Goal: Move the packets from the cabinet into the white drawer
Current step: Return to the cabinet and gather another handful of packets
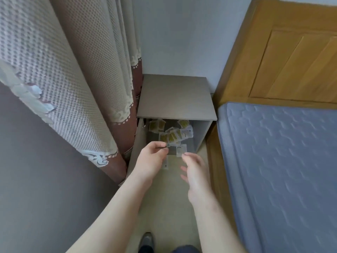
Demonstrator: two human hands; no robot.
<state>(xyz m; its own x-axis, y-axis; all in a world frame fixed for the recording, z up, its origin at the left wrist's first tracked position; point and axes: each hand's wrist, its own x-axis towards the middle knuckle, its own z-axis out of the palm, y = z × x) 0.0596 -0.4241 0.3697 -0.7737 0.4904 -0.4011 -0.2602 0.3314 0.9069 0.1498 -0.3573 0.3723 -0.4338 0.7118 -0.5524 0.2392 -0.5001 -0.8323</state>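
Evidently the picking step is in hand: both hands are at the mouth of the open cabinet [175, 97], and nothing here looks like a white drawer, so I judge that no packet is on its way there yet.

The packets [173, 136] lie in a loose heap on the cabinet floor, just beyond both sets of fingertips; most are yellowish, some clear.

The left hand [151, 157] has its thumb and forefinger pinched together on the near edge of a packet at the front of the heap, with the other fingers curled under. Motion blur hides whether it grips one packet or several.

The right hand [193, 167] is spread, fingers straight and slightly apart, and holds nothing. Its fingertips are just short of a clear packet [181, 150] lying nearest to it, to the right of the left hand's pinch. I cannot tell whether they touch it.

Next, I think, the right hand should close on that clear packet, and then both hands should draw back out of the cabinet. The packets are thin and slick and overlap, so a pinch by the edge may drag neighbours along or slip.
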